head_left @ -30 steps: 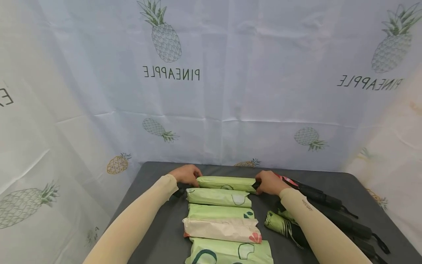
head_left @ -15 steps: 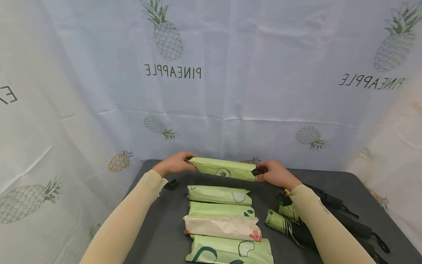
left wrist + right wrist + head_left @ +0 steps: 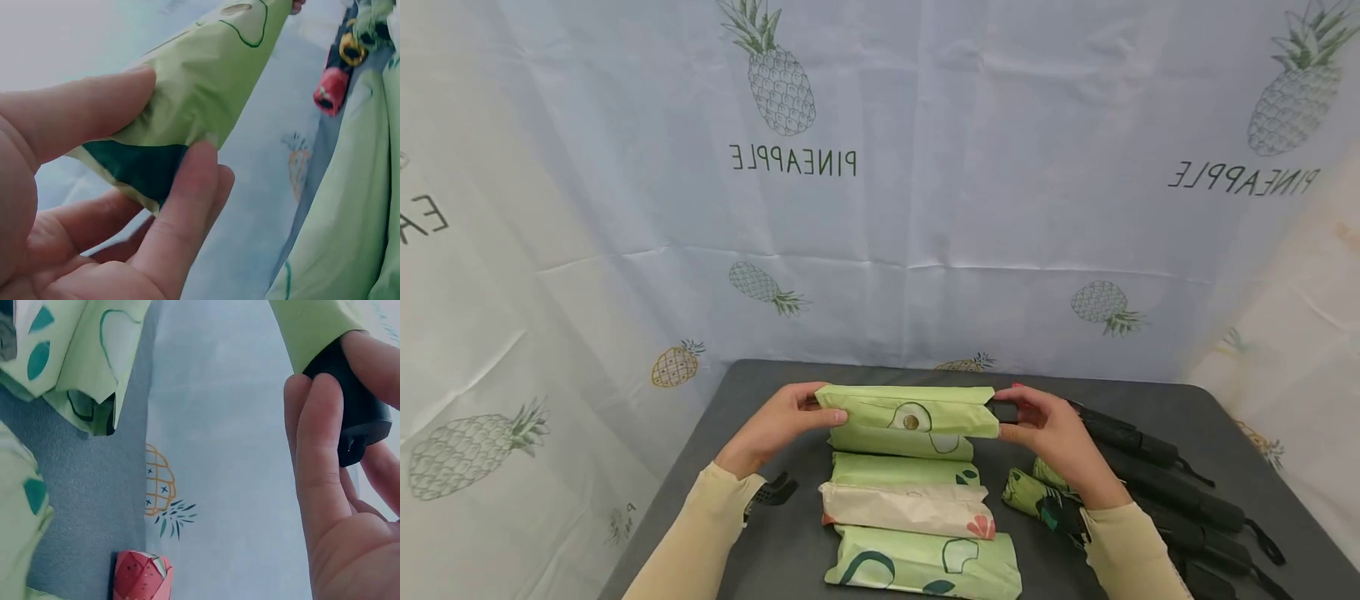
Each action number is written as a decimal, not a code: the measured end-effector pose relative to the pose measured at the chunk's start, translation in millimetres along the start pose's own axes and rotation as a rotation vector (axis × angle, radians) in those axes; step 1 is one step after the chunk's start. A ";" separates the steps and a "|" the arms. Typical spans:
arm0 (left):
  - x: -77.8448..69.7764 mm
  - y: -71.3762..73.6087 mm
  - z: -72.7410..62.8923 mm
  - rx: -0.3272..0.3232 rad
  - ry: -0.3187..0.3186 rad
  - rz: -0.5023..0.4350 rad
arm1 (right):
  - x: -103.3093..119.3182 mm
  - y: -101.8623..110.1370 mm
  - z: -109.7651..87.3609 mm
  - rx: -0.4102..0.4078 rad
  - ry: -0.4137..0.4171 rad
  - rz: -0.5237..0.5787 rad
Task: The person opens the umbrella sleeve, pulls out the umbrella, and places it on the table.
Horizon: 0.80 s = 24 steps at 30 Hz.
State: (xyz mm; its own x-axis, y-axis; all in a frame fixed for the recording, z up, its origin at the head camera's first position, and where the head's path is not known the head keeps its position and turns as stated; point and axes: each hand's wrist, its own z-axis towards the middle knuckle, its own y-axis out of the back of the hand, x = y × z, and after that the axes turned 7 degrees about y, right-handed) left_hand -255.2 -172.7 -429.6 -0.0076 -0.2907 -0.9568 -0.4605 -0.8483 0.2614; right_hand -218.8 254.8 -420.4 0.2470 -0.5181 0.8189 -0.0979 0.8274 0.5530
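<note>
Above the table, both hands hold a light-green avocado-print sleeve (image 3: 880,408) by its two ends, roughly level. My left hand (image 3: 775,427) pinches the left end, thumb on the near face; in the left wrist view the sleeve (image 3: 194,94) narrows to a dark-green patch between thumb and fingers. A black handle (image 3: 356,394), like that of a folding umbrella, sticks out of the other end. My right hand (image 3: 1060,437) grips this handle between thumb and fingers. The rest of what is inside is hidden. Below it, in the head view, another green sleeve (image 3: 895,443) is partly covered.
Nearer on the grey table (image 3: 790,533) lie a green sleeve (image 3: 887,470), a cream one (image 3: 910,510) and another green one (image 3: 917,571). Several folded umbrellas (image 3: 1195,500) with black handles lie at the right. A pineapple-print cloth (image 3: 895,208) hangs behind the table.
Both hands have lifted the farthest sleeve off the table, then brought it nearer, over the row. Its avocado face has turned toward me, and the left thumb now lies on its front.
</note>
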 end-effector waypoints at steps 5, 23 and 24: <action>-3.0 -7.9 -5.3 0.010 -0.032 -0.054 | 0.9 -2.1 -13.3 -0.063 0.000 0.044; -9.0 -21.6 -9.1 0.018 -0.027 -0.059 | -0.7 -6.0 -22.1 -0.052 -0.032 0.035; -9.0 -21.3 -9.1 0.021 -0.027 -0.058 | -0.6 -5.8 -22.2 -0.049 -0.034 0.038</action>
State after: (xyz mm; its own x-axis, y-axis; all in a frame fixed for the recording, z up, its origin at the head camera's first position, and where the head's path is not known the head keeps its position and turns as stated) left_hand -237.2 -156.1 -425.4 -0.0039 -0.2288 -0.9735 -0.4791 -0.8540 0.2026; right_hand -197.0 255.2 -427.5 0.2113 -0.4924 0.8443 -0.0586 0.8559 0.5138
